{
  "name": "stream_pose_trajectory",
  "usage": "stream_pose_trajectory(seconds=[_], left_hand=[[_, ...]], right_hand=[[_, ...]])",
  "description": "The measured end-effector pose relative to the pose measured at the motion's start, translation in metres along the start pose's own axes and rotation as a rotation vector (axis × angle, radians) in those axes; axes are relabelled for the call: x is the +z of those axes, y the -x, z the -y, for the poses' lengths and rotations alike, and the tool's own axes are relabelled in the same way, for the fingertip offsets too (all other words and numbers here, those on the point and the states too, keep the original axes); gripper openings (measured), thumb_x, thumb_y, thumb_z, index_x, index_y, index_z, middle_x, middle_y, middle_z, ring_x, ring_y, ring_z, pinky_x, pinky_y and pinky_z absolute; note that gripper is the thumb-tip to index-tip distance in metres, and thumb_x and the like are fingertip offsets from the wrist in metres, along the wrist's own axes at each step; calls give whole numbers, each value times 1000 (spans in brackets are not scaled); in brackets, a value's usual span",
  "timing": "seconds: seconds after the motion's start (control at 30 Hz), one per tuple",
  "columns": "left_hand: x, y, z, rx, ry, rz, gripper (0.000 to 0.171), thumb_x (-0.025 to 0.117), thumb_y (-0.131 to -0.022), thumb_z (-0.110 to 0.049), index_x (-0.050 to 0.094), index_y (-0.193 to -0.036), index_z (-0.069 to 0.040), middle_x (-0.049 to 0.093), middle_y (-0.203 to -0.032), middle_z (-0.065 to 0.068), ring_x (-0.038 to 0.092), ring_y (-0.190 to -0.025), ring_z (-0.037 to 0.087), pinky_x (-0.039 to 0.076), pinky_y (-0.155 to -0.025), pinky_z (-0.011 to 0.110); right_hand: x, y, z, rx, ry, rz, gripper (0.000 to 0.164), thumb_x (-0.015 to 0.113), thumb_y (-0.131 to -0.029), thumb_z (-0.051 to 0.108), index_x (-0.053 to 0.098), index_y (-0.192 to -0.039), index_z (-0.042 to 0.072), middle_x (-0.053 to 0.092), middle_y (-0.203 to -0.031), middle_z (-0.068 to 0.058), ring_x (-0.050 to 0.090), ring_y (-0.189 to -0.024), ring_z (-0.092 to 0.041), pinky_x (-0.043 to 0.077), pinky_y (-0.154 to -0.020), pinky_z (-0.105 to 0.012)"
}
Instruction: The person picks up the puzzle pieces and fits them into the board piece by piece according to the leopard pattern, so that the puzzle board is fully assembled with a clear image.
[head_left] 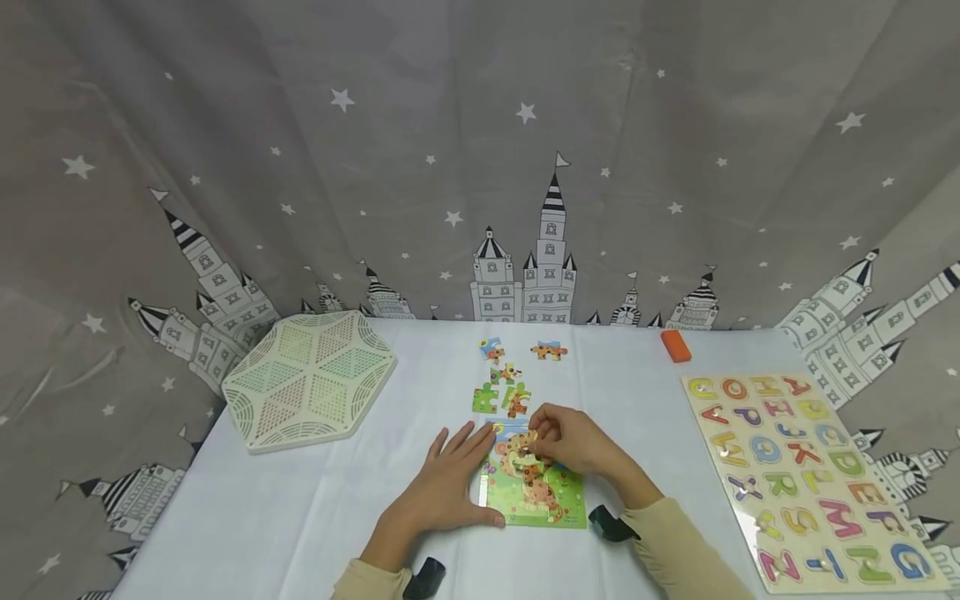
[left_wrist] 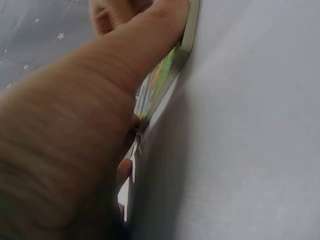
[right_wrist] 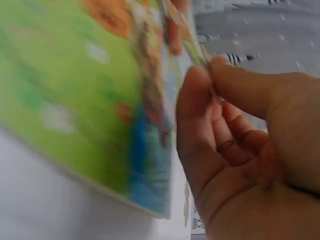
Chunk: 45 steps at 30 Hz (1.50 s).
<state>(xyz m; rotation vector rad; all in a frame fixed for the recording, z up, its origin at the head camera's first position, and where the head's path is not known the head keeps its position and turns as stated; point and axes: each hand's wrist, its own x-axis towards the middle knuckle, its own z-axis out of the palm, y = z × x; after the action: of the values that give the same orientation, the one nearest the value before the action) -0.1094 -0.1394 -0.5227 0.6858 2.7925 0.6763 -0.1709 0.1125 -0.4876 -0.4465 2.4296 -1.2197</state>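
Observation:
A puzzle board [head_left: 568, 505] with a spotted orange animal on a green and blue background lies on the white table in front of me. My left hand [head_left: 450, 487] spreads along the board's left side, fingertips at its upper left edge and thumb at its lower edge. Over the upper part of the picture, my right hand [head_left: 572, 440] pinches a puzzle piece [right_wrist: 194, 49] between thumb and index finger. In the right wrist view the piece is held tilted above the board. Loose puzzle pieces [head_left: 485, 399] are scattered just beyond the board.
A wooden alphabet board [head_left: 813, 500] with knobbed letters lies at the right. A cream hexagonal pegboard [head_left: 311, 379] with a coloured star pattern sits at the left. Near the back edge is an orange block [head_left: 676, 346]. A grey castle-print curtain [head_left: 420, 192] hangs behind the table.

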Motion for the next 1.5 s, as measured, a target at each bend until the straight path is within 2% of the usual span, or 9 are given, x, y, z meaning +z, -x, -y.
stream_pose_trajectory(seconds=[0.17, 0.57, 0.9, 1.1, 1.5], left_hand=[[0, -1, 0, -10, -5, -1, 125, 76, -67, -78, 25, -163, -17, 20, -172, -2, 14, -160, 31, 6, -127, 63], [0, -1, -1, -17, 10, 2, 125, 76, -67, -79, 25, -164, -18, 19, -172, -5, 13, -160, 28, 5, -128, 62], [-1, 0, -3, -10, 27, -2, 125, 78, -67, -76, 26, -163, -17, 21, -172, -2, 15, -160, 31, 6, -127, 63], [-1, -1, -2, -17, 16, 3, 125, 77, -66, -78, 25, -164, -19, 19, -172, -4, 14, -160, 29, 6, -127, 62], [0, -2, -1, -10, 14, -7, 126, 78, -65, -78, 27, -163, -17, 22, -172, -1, 16, -160, 32, 7, -127, 63]], right_hand=[[12, 10, -3, -18, 116, -29, 17, 79, -90, 16, 66, -99, 13, 62, -81, 5, 56, -73, -10, 47, -65, -22], [20, 11, -5, -59, 217, -86, 16, 80, -89, 18, 72, -102, 13, 63, -84, 7, 54, -74, -7, 47, -67, -22], [23, 12, 3, -67, 258, -104, 15, 78, -90, 12, 71, -102, 7, 60, -85, 2, 51, -75, -11, 44, -66, -24], [23, 13, 7, -41, 281, -106, 16, 80, -88, 12, 69, -99, 8, 58, -84, 2, 50, -75, -12, 43, -65, -25], [23, 14, 2, -77, 280, -86, 15, 80, -88, 12, 70, -97, 8, 60, -85, 3, 52, -77, -11, 46, -68, -25]])
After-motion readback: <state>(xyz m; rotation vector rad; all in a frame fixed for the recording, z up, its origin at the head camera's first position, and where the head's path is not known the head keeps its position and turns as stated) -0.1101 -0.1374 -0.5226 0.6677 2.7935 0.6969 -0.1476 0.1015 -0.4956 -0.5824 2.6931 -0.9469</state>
